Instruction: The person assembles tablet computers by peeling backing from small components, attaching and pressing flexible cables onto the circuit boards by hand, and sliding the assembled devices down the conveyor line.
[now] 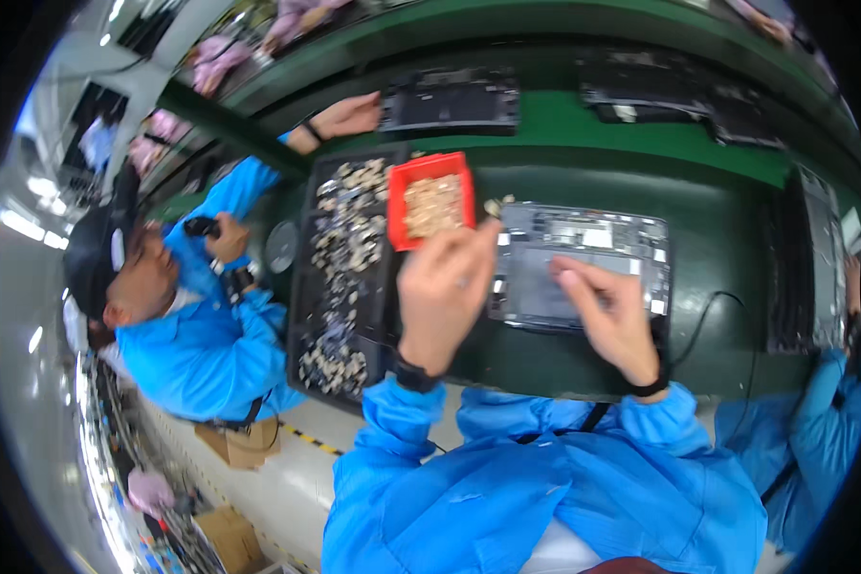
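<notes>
A flat, opened electronic device (536, 277) lies on the green bench, its circuit board and silvery panels exposed. Over its left edge, my left hand (440, 301) is blurred, with fingers drawn together; what they hold, if anything, I cannot make out. Just beyond those fingertips are small pale pieces (494, 206). My right hand (610, 316) is above the device's middle, thumb and forefinger pinched together, any small item between them too small to tell. Left of the device stands a red bin (467, 191) filled with small tan parts (432, 203), close to my left hand.
A black tray (306, 287) of loose small parts stands left of the red bin. More opened devices (450, 100) lie on the raised green shelf, and dark units stand at right (804, 258). A co-worker in blue (215, 335) reaches toward the shelf. A black cable (703, 320) curves across the bench.
</notes>
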A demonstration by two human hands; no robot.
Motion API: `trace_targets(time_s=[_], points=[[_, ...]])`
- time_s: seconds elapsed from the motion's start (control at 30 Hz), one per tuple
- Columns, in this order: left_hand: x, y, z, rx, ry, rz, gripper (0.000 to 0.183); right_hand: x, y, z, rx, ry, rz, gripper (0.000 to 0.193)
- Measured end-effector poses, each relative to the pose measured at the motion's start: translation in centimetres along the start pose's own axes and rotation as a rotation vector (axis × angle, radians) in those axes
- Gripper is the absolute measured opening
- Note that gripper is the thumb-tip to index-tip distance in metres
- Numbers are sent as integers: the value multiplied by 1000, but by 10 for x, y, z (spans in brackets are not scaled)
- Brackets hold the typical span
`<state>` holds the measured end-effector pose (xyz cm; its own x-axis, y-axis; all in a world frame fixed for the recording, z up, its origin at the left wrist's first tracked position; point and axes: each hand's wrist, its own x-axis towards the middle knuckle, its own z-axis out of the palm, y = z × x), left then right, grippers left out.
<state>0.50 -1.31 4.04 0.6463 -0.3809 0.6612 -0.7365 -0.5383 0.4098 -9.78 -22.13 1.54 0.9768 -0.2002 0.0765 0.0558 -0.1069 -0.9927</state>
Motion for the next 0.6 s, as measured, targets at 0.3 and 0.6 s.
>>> trace_targets(time_s=[0.3, 0.6], points=[[-7, 75, 86, -412, -172, 24, 38, -12, 46, -24, 466, 290, 96, 30], [45, 74, 98, -509, -340, 91, 40, -9, 47, -82, 496, 485, -55, 22]])
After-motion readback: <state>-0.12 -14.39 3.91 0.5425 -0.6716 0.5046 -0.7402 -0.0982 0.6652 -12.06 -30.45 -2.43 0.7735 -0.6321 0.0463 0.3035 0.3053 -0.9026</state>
